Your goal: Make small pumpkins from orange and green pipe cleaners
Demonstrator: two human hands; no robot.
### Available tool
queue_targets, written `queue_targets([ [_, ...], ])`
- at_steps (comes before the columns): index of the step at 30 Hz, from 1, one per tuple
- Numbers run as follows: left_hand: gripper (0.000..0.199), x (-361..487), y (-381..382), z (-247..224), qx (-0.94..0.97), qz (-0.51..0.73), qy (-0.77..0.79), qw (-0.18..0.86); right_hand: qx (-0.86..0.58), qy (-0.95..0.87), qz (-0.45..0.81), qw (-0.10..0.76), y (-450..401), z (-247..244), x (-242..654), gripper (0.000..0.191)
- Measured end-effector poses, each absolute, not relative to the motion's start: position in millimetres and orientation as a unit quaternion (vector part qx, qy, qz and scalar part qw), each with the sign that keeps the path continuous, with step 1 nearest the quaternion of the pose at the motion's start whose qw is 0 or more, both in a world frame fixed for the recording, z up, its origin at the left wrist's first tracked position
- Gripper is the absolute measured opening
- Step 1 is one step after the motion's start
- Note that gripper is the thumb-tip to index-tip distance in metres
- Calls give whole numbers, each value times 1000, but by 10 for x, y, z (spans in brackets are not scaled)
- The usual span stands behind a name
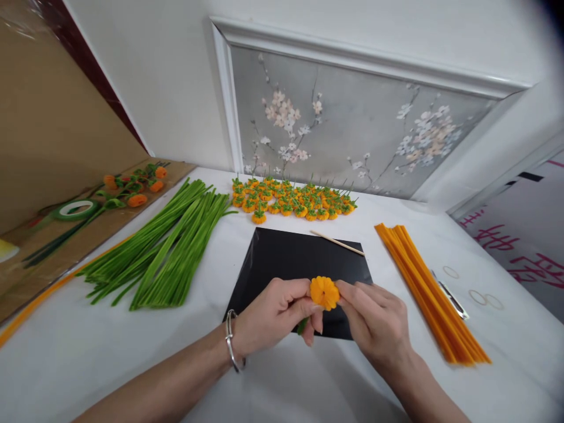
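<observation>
Between my two hands is an orange pipe-cleaner pumpkin (324, 293), its ribbed round face turned toward me. My left hand (282, 305) pinches it from the left, and a short green piece (302, 326) shows beneath those fingers. My right hand (374, 311) grips the pumpkin's right edge with closed fingertips. Both hands are over a black board (304, 252) lying on the white table. A thin wooden stick (337, 242) rests across the board's far right part.
Green pipe cleaners (176, 247) lie at left, orange pipe cleaners (427, 294) at right beside small snippers (453, 299) and rubber bands (478, 298). Several finished pumpkins (291, 198) stand by the wall. Cardboard (88, 235) at left holds green tape (76, 210) and stemmed orange flowers (137, 200).
</observation>
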State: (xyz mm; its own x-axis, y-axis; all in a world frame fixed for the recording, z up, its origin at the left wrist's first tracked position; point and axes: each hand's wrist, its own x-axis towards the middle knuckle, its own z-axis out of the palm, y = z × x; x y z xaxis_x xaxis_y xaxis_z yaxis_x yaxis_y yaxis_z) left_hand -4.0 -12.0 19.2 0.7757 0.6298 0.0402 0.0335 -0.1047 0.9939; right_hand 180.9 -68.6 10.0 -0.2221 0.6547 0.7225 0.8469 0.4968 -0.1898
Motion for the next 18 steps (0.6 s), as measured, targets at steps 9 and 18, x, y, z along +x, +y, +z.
queue_targets([
  [9,12,-54,-129,252,624,253,268,689,-492,-762,-96,410,-639,90,1836,19],
  [18,14,-52,-53,193,675,270,238,645,-499,-766,-48,403,-646,59,1799,24],
])
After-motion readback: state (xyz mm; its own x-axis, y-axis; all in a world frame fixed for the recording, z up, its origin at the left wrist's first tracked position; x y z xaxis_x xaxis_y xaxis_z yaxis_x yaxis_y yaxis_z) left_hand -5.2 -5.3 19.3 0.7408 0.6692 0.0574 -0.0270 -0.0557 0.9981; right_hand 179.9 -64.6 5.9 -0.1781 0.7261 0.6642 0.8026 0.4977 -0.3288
